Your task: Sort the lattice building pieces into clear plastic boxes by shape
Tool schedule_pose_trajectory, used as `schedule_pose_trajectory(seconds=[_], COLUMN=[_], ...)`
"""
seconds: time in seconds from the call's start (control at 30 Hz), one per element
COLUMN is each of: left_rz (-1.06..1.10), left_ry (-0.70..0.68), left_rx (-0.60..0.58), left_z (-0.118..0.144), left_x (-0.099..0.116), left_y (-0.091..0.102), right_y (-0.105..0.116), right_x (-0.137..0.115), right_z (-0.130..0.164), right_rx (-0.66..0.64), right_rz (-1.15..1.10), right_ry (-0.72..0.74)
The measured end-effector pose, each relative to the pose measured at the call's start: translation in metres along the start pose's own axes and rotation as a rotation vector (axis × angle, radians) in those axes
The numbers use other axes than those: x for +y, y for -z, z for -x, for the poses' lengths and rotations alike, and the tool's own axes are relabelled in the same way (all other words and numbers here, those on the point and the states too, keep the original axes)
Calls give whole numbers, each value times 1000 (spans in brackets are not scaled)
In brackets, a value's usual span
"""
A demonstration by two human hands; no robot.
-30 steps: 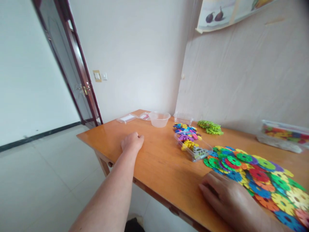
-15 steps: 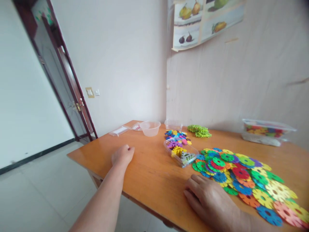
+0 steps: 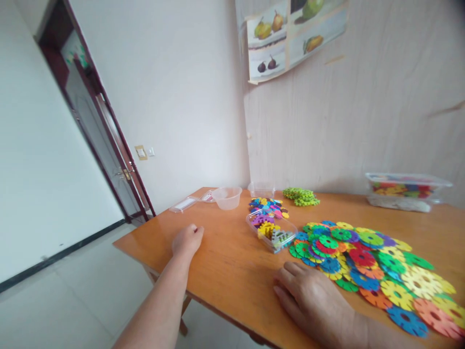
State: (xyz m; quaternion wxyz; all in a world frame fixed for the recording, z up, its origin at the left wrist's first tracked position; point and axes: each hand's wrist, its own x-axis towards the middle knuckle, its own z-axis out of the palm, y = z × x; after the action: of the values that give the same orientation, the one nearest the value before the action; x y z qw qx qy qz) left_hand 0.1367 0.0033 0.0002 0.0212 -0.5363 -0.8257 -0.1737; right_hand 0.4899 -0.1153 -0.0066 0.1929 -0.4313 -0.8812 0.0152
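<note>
The wooden table (image 3: 232,271) is glossy orange-brown; the spread of interlocking plastic discs (image 3: 370,264) mixes green, blue, red, yellow, orange, purple and pink; at its 11 o'clock lies an all lime-green disc pile (image 3: 301,196); the small bowl (image 3: 227,198) is translucent white; the door (image 3: 105,131) is dark reddish-brown; the wall poster (image 3: 290,36) shows yellow, green and dark purple fruit.

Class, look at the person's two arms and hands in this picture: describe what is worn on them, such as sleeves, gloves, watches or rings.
Both are bare. The left hand and its forearm show no sleeve, glove, watch or bracelet. The right hand is also ungloved, with no ring visible on its fingers and no cuff at the wrist. No markings show on either arm.
</note>
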Motion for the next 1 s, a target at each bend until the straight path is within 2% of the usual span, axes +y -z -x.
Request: schedule_pose_trajectory(seconds=[0.1, 0.23, 0.3, 0.57, 1.0], left_rz=[6, 5, -1, -31, -14], left_ry=[0, 9, 14, 30, 17], left_rx=[-8, -26, -38, -74, -44], left_z=[-1, -2, -3, -4, -4], left_x=[0, 1, 2, 6, 5], left_y=[0, 1, 2, 6, 5], right_y=[2, 3, 2, -5, 3], right_x=[0, 2, 3, 5, -2], right_z=[-3, -13, -21, -43, -26], right_rx=[60, 205, 228, 129, 126], right_rz=[-10, -40, -51, -113, -360], right_ry=[-25, -73, -99, -147, -50])
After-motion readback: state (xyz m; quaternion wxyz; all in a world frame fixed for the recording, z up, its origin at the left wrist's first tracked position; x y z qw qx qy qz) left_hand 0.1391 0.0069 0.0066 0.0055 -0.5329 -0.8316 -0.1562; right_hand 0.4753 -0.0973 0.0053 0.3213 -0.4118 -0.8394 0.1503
